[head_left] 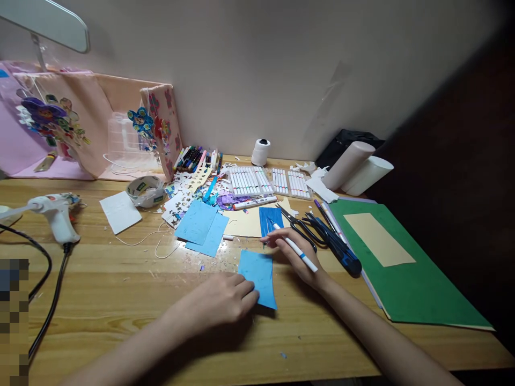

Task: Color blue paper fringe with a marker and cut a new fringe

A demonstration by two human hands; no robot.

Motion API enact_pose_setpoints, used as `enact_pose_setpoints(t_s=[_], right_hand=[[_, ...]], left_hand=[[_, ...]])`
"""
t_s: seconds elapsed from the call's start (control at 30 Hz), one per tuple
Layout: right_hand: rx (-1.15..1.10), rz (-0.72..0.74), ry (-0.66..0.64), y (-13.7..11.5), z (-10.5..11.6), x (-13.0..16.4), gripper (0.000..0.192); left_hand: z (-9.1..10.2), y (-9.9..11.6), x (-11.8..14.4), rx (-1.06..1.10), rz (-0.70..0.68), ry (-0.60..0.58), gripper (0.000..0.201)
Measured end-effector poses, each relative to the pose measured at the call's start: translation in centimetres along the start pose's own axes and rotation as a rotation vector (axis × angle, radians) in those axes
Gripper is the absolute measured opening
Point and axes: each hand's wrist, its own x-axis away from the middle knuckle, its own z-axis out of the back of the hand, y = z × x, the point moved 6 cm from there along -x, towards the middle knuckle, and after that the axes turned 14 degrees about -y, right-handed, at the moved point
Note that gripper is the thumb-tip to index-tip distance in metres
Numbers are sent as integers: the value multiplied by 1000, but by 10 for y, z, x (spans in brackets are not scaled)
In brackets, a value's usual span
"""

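My left hand (229, 296) has its fingers curled over the left edge of a small light blue sheet of paper (261, 276), whose right edge lifts slightly off the table. My right hand (295, 252) grips a white marker pen (301, 255) with a blue band, slanting across the fingers. Beyond those fingertips lies a piece of paper coloured dark blue (270, 221), resting on a cream sheet (243, 222). Two more light blue sheets (201, 222) overlap to the left. A small white marker cap (227, 237) lies between them and my right hand.
Scissors (300, 228) and a dark blue cutter (341, 252) lie right of my right hand, beside a green board (426, 279). Marker sets (249, 181) and paper scraps (183, 201) fill the back. A glue gun (58, 217) and tape roll (145, 190) are at left.
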Motion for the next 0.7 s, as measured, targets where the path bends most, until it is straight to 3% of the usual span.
enact_pose_setpoints(t_s=[0.07, 0.13, 0.27, 0.4, 0.57, 0.63, 0.7], right_hand=[[52, 32, -85, -8, -2, 1, 16], [36, 58, -197, -15, -9, 2, 21], [-130, -3, -318, -21, -27, 9, 24], [-338, -159, -249, -11, -38, 12, 26], [-308, -229, -83, 0, -27, 12, 31], [-274, -266, -100, 1, -27, 12, 33], [-223, -292, -156, 2, -29, 13, 33]], left_hand=[[7, -2, 3, 100, -48, 12, 24], [21, -5, 7, 256, -71, 98, 24], [39, -19, 14, 575, 17, 281, 15], [27, -35, 11, 908, 164, 300, 13], [6, -68, 16, 1295, 456, 435, 28], [-3, -74, 16, 1317, 501, 397, 32], [-10, -77, 15, 1188, 529, 340, 35]])
